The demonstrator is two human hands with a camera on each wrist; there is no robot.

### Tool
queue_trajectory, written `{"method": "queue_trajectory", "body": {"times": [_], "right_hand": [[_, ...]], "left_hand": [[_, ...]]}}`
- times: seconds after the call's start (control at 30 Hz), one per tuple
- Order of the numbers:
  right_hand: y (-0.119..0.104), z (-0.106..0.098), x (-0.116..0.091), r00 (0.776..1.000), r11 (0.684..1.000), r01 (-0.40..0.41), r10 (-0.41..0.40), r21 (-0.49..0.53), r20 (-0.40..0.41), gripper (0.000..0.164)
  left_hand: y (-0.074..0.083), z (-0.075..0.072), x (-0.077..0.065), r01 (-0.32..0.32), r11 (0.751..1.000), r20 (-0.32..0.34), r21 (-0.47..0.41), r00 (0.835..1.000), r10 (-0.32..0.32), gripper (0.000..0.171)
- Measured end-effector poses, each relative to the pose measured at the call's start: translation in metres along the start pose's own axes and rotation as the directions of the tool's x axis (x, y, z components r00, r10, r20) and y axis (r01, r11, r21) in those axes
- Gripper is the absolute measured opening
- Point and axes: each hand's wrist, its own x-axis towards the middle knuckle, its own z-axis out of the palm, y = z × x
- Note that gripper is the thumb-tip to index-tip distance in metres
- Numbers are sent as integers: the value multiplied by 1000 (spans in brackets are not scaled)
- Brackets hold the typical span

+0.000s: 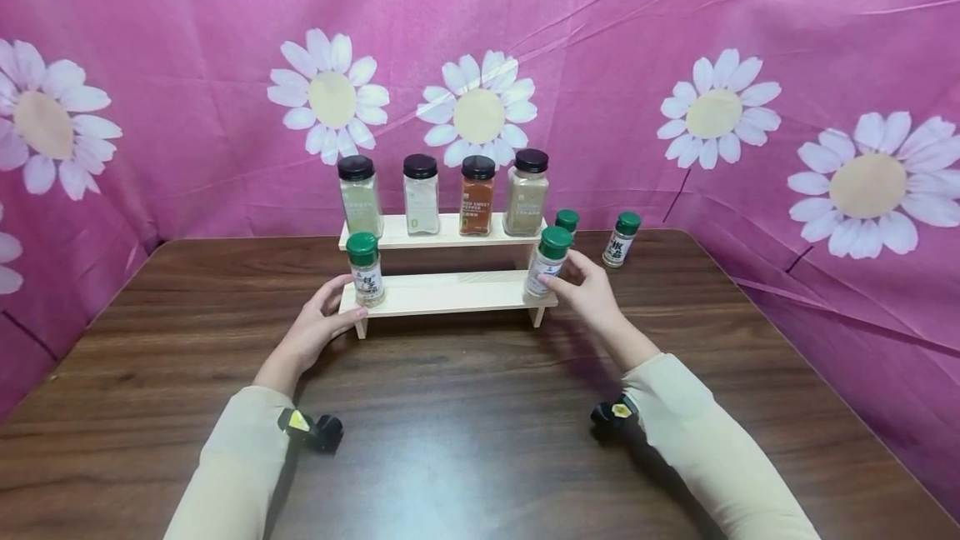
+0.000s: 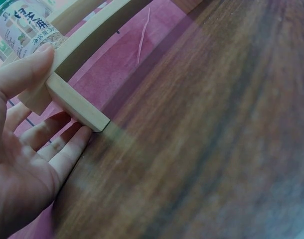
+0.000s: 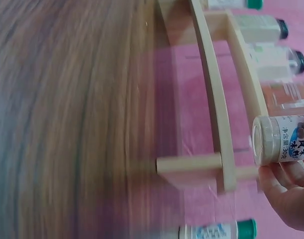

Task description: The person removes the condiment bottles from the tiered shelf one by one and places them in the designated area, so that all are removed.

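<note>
A two-tier wooden spice rack stands on the table. My left hand holds its left end; in the left wrist view the thumb lies on the board and the fingers reach the leg. Beside that thumb stands a green-capped spice jar on the lower tier. My right hand grips another green-capped spice jar at the lower tier's right end. In the right wrist view a gap shows between this jar's base and the lower board.
Black-capped jars, such as the red pepper jar, line the upper tier. Right of the rack are two more green-capped jars, one farther out, one partly hidden. A pink flowered cloth hangs behind the brown table.
</note>
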Motion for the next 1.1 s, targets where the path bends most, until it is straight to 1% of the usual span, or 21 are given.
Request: {"method": "queue_trajectory", "body": {"times": [0.13, 0.2, 0.3, 0.37, 0.53, 0.57, 0.6, 0.63, 0.67, 0.73, 0.77, 0.83, 0.87, 0.9, 0.93, 0.97, 1.03, 1.1], "right_hand": [[4, -15, -1, 999, 999, 24, -25, -21, -38, 36], [7, -22, -1, 998, 998, 37, -40, -56, -57, 36], [13, -32, 0, 996, 994, 27, -36, -105, -84, 36], [18, -39, 1, 994, 993, 6, -18, -118, -103, 38], [31, -54, 2, 983, 996, -59, 46, -68, -180, 42], [40, -59, 3, 981, 998, -55, 53, -5, -187, 41], [43, -62, 4, 978, 998, -60, 61, 15, -198, 41], [51, -66, 6, 976, 996, -50, 63, 69, -208, 40], [56, -70, 6, 975, 994, -50, 68, 92, -213, 40], [64, -76, 9, 972, 988, -60, 91, 145, -217, 41], [71, -80, 12, 968, 978, -64, 109, 198, -226, 40], [79, -86, 15, 960, 974, -90, 140, 207, -242, 40], [79, -88, 16, 956, 978, -112, 155, 178, -247, 42], [84, -91, 19, 950, 971, -120, 172, 206, -260, 41], [89, -93, 21, 947, 975, -126, 174, 185, -271, 42], [94, -96, 23, 939, 972, -133, 186, 194, -288, 41], [99, -98, 27, 929, 979, -158, 192, 131, -316, 44], [111, -102, 32, 913, 976, -175, 210, 128, -349, 42]], "left_hand": [[0, 0, 0, 1, 1000, -2, 0, 1000, -1, 66], [0, 0, 0, 3, 1000, -1, 1, 1000, -3, 66], [0, 0, 0, 5, 1000, -2, 3, 1000, -5, 66], [0, 0, -1, 6, 1000, -4, 7, 1000, -6, 66], [-1, 0, -1, 2, 1000, -3, 5, 1000, -2, 66], [-1, 0, -1, 1, 1000, -2, 4, 1000, -1, 66], [-1, 0, -1, 1, 1000, -1, 4, 1000, -1, 66], [-1, 0, -1, 1, 1000, -1, 4, 1000, -1, 66], [-1, 0, -1, 1, 1000, 0, 3, 1000, -1, 66], [-1, 0, -2, 2, 1000, 0, 4, 1000, -2, 66], [-1, 0, -2, 2, 1000, 0, 3, 1000, -2, 66], [-1, 0, -1, 2, 1000, 1, 0, 1000, -2, 66], [-1, 0, -1, 2, 1000, 1, -1, 1000, -2, 66], [-1, 0, -1, 2, 1000, 1, -2, 1000, -2, 66], [0, 0, -1, 2, 1000, 2, -4, 1000, -2, 66], [0, 0, -1, 1, 1000, 2, -4, 1000, -1, 66], [0, 0, -1, -1, 1000, 2, -5, 1000, 1, 65], [0, 0, -1, -3, 1000, 3, -6, 1000, 3, 65]]}}
